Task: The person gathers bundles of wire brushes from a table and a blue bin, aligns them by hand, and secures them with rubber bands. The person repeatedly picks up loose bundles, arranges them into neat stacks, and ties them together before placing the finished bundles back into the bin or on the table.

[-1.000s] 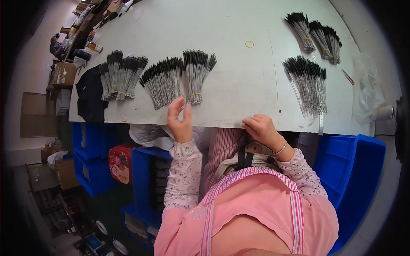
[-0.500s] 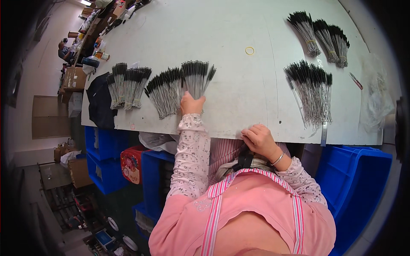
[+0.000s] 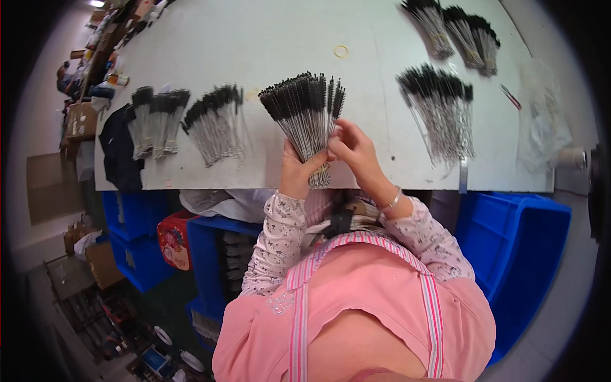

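Observation:
My left hand (image 3: 298, 170) is wrapped round the wire handles of a bundle of thin brushes (image 3: 302, 102), holding it up over the table's near edge. The black bristle ends fan out away from me. At the bundle's right side, my right hand (image 3: 356, 149) has its fingers curled in a pinch at the handle of an outer brush (image 3: 337, 99), which stands slightly apart from the others. The fingertips are partly hidden. To the left of the held bundle lies a loose spread of similar brushes (image 3: 216, 124), with more bundles (image 3: 156, 121) beyond it.
A yellow rubber band (image 3: 341, 51) lies on the white table (image 3: 356, 76). On the right are a brush pile (image 3: 439, 114) over a ruler (image 3: 463, 175), further bundles (image 3: 471, 41), a red pen-like tool (image 3: 510, 97) and clear plastic (image 3: 544, 134). Blue crates (image 3: 509, 254) stand below.
My left hand has lifted the brush bundle off the table and brought it right and nearer. My right hand has risen from the table edge to the bundle's side. The view has shifted.

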A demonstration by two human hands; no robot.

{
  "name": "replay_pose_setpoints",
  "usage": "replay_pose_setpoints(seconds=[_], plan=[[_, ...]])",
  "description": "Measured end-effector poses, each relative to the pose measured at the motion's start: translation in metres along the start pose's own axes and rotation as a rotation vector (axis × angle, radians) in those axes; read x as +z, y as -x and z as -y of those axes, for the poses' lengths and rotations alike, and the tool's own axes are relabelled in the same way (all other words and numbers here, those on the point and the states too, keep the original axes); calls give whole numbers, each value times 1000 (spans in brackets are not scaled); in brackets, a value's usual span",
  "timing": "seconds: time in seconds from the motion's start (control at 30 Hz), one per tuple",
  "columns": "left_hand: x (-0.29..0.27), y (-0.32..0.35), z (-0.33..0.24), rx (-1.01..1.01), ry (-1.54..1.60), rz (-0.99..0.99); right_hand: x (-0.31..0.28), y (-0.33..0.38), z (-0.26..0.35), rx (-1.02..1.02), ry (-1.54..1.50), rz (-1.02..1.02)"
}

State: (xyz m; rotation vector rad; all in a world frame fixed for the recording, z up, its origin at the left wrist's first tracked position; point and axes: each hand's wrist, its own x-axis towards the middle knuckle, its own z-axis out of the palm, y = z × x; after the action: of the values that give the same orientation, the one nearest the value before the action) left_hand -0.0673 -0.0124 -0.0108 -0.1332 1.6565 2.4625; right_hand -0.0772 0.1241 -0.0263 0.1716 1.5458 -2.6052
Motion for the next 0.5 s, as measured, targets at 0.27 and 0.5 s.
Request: replay_pose_setpoints(seconds=[0.27, 0.5], plan=[[17, 5, 28, -177, 87, -61, -18, -3, -17, 81, -48, -128], [35, 4, 32, -88, 135, -179, -22, -5, -11, 130, 1, -123]])
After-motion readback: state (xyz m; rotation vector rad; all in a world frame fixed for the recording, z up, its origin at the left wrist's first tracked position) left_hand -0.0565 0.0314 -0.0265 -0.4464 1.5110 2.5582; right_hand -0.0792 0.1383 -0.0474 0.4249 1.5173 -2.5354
